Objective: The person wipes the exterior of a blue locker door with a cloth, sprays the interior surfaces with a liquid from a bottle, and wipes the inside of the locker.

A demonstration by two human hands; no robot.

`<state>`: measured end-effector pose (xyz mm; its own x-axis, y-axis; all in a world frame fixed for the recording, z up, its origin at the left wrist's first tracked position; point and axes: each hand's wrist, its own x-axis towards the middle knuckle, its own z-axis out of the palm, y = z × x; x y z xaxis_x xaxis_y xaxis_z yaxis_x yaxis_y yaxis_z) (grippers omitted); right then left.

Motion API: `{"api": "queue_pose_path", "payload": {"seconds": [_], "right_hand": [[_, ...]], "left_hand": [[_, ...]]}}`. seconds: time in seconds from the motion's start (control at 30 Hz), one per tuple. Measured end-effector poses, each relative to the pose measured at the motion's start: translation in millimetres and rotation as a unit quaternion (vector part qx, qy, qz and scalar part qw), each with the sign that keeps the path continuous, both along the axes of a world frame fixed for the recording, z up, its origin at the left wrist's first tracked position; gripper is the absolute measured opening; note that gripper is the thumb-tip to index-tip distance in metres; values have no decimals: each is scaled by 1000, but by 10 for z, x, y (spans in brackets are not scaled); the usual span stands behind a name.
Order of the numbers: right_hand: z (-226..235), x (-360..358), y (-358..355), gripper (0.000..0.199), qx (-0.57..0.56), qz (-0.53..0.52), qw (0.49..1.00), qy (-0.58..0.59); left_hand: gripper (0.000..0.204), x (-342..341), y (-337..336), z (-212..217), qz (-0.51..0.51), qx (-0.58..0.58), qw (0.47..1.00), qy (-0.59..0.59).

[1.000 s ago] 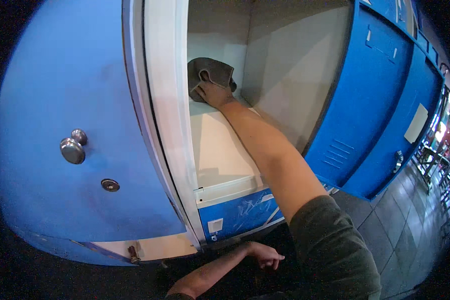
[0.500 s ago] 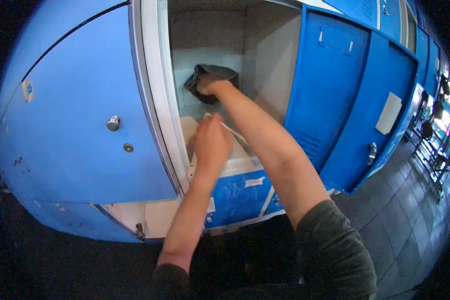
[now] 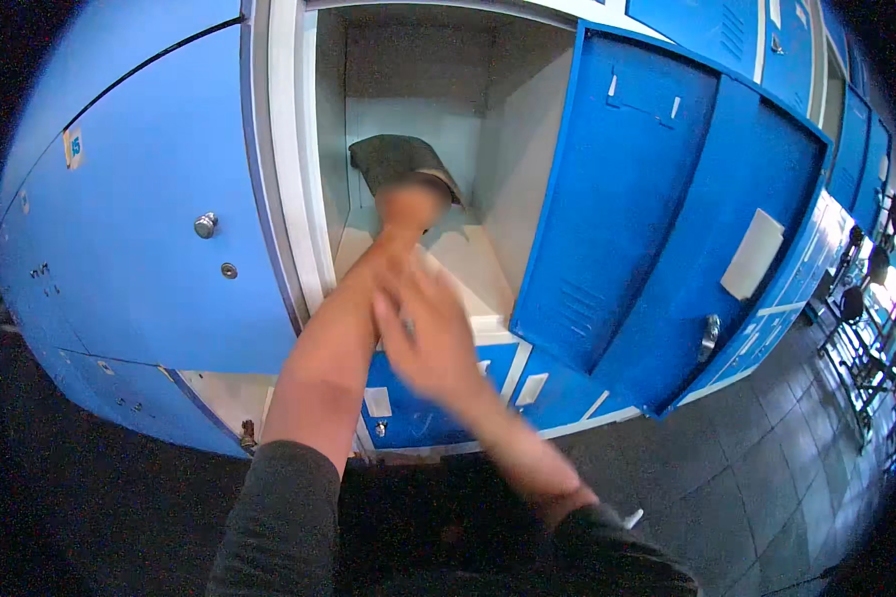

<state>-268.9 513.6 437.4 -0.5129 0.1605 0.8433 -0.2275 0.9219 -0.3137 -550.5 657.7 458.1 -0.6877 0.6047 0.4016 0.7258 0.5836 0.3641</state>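
Observation:
A dark grey cloth (image 3: 393,159) lies bunched at the back of an open white locker compartment (image 3: 528,169). My left hand (image 3: 411,207) reaches deep inside from the lower left. It is blurred and closed on the cloth's lower edge. My right hand (image 3: 430,338) is outside the opening, in front of the compartment's lower lip. It is motion-blurred, with fingers spread and nothing in it. It crosses over my left forearm.
The compartment's blue door (image 3: 627,219) hangs open to the right. A shut blue door (image 3: 139,229) with a round metal knob (image 3: 205,225) is to the left. More blue lockers run along the right, above a grey tiled floor (image 3: 767,448).
My left hand rose from low down and went into the compartment onto the cloth. My right hand let go of the cloth and came back out of the opening.

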Motion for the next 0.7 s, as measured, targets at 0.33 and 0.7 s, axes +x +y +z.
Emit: {"api": "queue_pose_path", "payload": {"seconds": [0.33,0.7], "right_hand": [[-4036,74,-758,10,-166,242,905,-308],[-3983,69,-740,46,1,248,704,-665]], "left_hand": [[60,-402,348,649,66,150,906,390],[59,-633,845,1033,-15,104,855,507]]}}
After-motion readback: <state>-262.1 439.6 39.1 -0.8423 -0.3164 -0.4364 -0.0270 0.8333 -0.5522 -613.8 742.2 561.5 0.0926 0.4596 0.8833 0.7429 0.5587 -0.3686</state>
